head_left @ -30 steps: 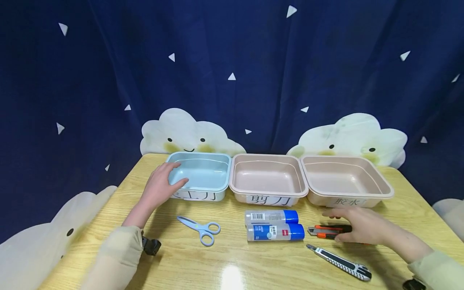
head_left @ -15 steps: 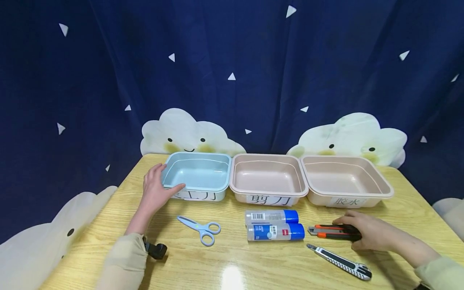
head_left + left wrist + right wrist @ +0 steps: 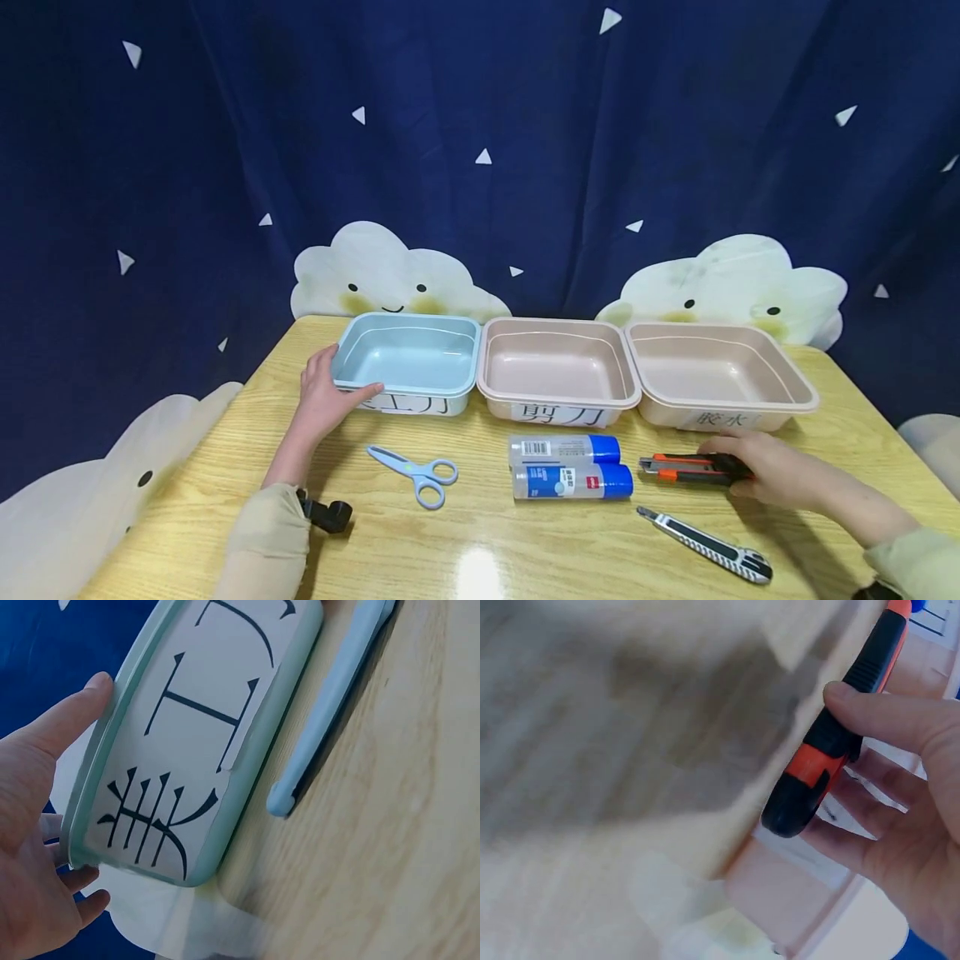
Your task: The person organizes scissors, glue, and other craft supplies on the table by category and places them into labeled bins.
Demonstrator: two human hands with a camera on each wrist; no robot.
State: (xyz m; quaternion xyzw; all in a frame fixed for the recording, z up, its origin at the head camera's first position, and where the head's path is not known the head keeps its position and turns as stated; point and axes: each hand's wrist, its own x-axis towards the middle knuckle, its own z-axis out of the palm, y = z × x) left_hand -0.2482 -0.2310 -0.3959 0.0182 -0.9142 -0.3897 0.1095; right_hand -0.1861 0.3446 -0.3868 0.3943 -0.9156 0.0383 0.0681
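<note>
From the head view, the left hand [image 3: 324, 398] holds the near left corner of the blue tub [image 3: 407, 364], thumb along the front rim and fingers round the side wall. The left wrist view shows what the head view cannot — the thumb lies straight on the rim above the tub's paper label [image 3: 184, 742], the other fingers curl under the corner, and a pale blue scissor blade [image 3: 330, 712] lies on the table [image 3: 405, 847] just beside the tub.

The right hand [image 3: 765, 477] grips the rear end of the orange knife [image 3: 686, 469], which sits just in front of the right tub [image 3: 720, 375] and looks raised a little off the wood in the head view; I cannot tell for certain. The right wrist view settles the hold — thumb on top of the black-and-orange handle [image 3: 832, 742], fingers cupped beneath it. That view is blurred elsewhere.

Only the head view shows the rest: the scissors [image 3: 415, 472] in front of the blue tub, two glue sticks [image 3: 567, 467] side by side in front of the middle tub [image 3: 557, 371], and a grey knife [image 3: 705, 546] lying aslant near the table's front edge, apart from the right hand. The three tubs stand in a row, rims touching.
</note>
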